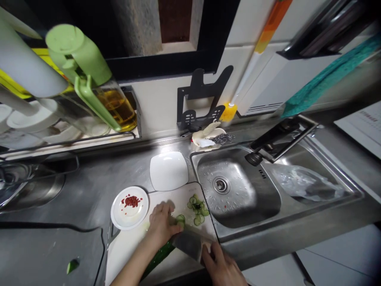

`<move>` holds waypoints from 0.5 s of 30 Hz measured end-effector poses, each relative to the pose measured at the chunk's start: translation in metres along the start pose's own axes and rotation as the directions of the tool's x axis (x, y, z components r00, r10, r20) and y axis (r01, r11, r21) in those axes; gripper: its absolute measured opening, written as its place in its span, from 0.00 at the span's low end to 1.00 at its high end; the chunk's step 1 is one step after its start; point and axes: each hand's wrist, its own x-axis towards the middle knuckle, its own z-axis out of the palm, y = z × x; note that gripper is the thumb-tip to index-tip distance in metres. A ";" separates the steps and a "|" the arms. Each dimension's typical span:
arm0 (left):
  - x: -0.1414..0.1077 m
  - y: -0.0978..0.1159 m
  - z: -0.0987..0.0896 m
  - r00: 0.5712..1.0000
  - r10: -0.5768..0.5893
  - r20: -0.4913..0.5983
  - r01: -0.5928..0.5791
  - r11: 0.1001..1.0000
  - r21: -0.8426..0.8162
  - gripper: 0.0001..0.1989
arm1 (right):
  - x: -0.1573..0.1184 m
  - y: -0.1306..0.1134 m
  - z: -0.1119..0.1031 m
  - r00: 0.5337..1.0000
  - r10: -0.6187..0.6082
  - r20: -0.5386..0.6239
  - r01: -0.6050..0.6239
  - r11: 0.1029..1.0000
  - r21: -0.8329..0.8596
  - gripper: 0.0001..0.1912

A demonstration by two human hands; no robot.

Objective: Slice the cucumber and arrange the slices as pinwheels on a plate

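Observation:
A dark green cucumber (161,255) lies on the white cutting board (125,254). My left hand (162,226) is closed over its far part, fingers bent and thumb toward the blade. In my right hand (222,264) is a wide-bladed knife (188,243), its blade beside the cucumber close to my left fingertips. One cut slice (180,219) shows by my left hand. Several thin cucumber slices (198,208) lie in a loose pile at the board's right.
A plate (115,210) with red bits stands left of the board, a square white plate (168,171) behind it. On the right is a sink (238,186) with a black faucet (274,139). A cucumber end (72,266) lies far left; an oil bottle (116,107) stands on the rack.

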 end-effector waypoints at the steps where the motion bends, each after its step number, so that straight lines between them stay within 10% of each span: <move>1: 0.002 0.003 0.001 1.000 -0.012 0.006 0.012 0.999 0.036 0.20 | 0.001 -0.001 0.000 1.000 0.006 -0.002 -0.006 1.000 -0.015 0.30; 8: 0.006 -0.009 0.001 0.972 0.062 -0.227 -0.061 0.998 0.011 0.07 | 0.002 0.004 -0.010 0.980 0.061 0.191 -0.086 0.988 0.126 0.29; 15: -0.064 -0.045 0.028 0.907 0.197 -0.372 -0.248 0.964 -0.093 0.08 | 0.007 0.003 -0.008 0.964 0.059 0.261 -0.162 0.904 0.395 0.23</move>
